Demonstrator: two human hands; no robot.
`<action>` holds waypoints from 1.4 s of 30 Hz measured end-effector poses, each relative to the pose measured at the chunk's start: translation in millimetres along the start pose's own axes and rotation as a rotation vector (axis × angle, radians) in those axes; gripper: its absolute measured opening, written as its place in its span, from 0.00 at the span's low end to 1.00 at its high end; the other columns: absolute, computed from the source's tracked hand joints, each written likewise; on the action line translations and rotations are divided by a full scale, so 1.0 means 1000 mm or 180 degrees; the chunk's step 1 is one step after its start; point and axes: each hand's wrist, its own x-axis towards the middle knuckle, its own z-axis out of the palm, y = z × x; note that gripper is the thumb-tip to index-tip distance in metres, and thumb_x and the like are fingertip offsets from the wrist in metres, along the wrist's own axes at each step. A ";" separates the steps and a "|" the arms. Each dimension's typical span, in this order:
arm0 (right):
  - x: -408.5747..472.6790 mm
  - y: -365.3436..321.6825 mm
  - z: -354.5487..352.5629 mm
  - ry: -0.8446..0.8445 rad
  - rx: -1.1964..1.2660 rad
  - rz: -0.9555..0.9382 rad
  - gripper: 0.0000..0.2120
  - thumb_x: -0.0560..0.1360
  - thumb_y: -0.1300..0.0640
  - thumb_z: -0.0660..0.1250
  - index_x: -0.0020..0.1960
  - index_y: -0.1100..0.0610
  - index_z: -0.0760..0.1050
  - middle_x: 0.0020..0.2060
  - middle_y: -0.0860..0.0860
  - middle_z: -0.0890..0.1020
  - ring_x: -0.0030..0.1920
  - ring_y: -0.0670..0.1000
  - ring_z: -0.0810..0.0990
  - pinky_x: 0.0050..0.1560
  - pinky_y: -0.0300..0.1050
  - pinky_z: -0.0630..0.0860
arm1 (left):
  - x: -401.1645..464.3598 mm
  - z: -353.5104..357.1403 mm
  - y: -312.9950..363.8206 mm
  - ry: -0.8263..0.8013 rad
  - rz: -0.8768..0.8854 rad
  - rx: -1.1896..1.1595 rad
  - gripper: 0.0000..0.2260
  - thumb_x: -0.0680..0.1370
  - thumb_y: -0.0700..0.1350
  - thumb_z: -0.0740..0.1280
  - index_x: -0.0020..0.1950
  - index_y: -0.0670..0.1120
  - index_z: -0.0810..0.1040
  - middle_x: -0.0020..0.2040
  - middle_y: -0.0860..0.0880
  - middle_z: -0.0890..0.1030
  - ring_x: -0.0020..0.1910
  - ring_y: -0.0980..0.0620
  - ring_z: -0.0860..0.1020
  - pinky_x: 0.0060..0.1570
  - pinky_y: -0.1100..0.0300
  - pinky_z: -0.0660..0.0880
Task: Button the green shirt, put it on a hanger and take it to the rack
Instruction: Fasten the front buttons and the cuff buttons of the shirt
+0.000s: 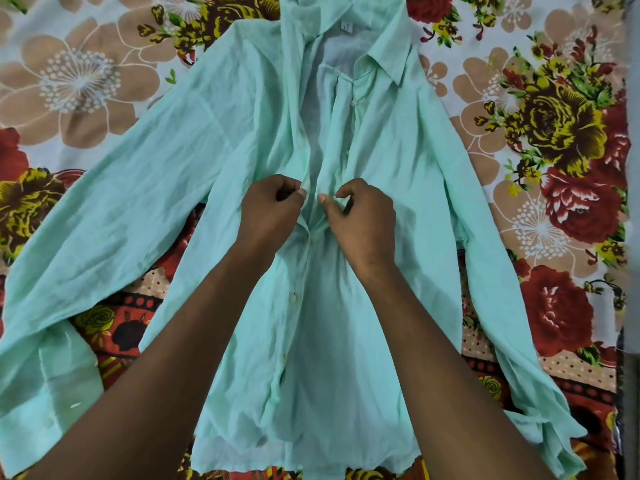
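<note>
Head view: the green shirt (398,174) lies flat on its back across a bedsheet (79,81) printed with large tan, red and yellow flowers. The collar (388,53) points away from the person and the hem lies nearest to them. Both sleeves are spread out and down to either side; the left cuff (45,386) rests near the lower left corner, and the right cuff trails off toward the lower right edge. A small white label (346,27) shows inside the neck.

The lower half of the front is closed: a fastened button (293,298) sits on the placket below the hands, with another just under the left hand. Above the hands the 2 front edges lie apart, showing the paler inside of the back panel. On the right front edge an unfastened button (354,103) can be seen, with a fainter one below it.

Both bare forearms reach in from the bottom edge and meet at mid-chest of the shirt. The left hand (270,209) has its fingers curled, thumb and forefinger pinching the left front edge; its grip is tight on the cloth. The right hand (360,220) is likewise curled, pinching a small bunch of the right front edge between thumb and forefinger. The 2 hands are just beside each other, fingertips nearly touching across the narrow gap in the placket. Whether a button lies between the fingers cannot be told.
</note>
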 end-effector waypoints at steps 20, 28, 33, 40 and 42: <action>0.005 -0.013 -0.003 -0.0134 0.1581 0.0617 0.02 0.74 0.59 0.77 0.46 0.53 0.87 0.40 0.44 0.88 0.42 0.40 0.85 0.52 0.38 0.81 | -0.006 0.003 0.005 -0.0145 -0.0079 -0.0222 0.06 0.79 0.43 0.73 0.53 0.41 0.85 0.47 0.42 0.86 0.43 0.54 0.81 0.46 0.60 0.77; 0.009 -0.012 0.000 -0.0217 0.1775 0.0873 0.03 0.76 0.58 0.75 0.48 0.53 0.88 0.42 0.45 0.89 0.47 0.43 0.87 0.58 0.46 0.83 | -0.009 0.001 0.007 -0.0244 0.0085 -0.0289 0.07 0.81 0.37 0.67 0.53 0.41 0.85 0.43 0.46 0.87 0.42 0.58 0.85 0.45 0.69 0.79; 0.009 -0.013 -0.001 -0.0302 0.1758 0.0811 0.04 0.76 0.59 0.74 0.48 0.54 0.88 0.42 0.46 0.88 0.46 0.43 0.87 0.55 0.42 0.83 | -0.004 -0.001 0.009 -0.0256 0.0228 -0.0028 0.03 0.77 0.40 0.72 0.49 0.44 0.85 0.40 0.49 0.88 0.42 0.54 0.87 0.40 0.65 0.79; 0.010 -0.009 -0.002 -0.0511 0.1705 0.0469 0.07 0.79 0.54 0.72 0.48 0.55 0.88 0.40 0.46 0.88 0.46 0.45 0.87 0.53 0.40 0.81 | 0.003 -0.003 0.014 -0.0327 0.0116 0.0005 0.05 0.75 0.41 0.76 0.46 0.40 0.84 0.37 0.46 0.87 0.27 0.60 0.78 0.28 0.69 0.71; 0.011 -0.009 -0.002 -0.0502 0.1646 0.0362 0.07 0.79 0.54 0.72 0.49 0.56 0.88 0.39 0.47 0.88 0.45 0.46 0.87 0.54 0.44 0.83 | 0.004 -0.003 0.014 -0.0383 0.0082 -0.0062 0.06 0.75 0.40 0.76 0.47 0.38 0.83 0.37 0.44 0.86 0.26 0.60 0.77 0.27 0.69 0.71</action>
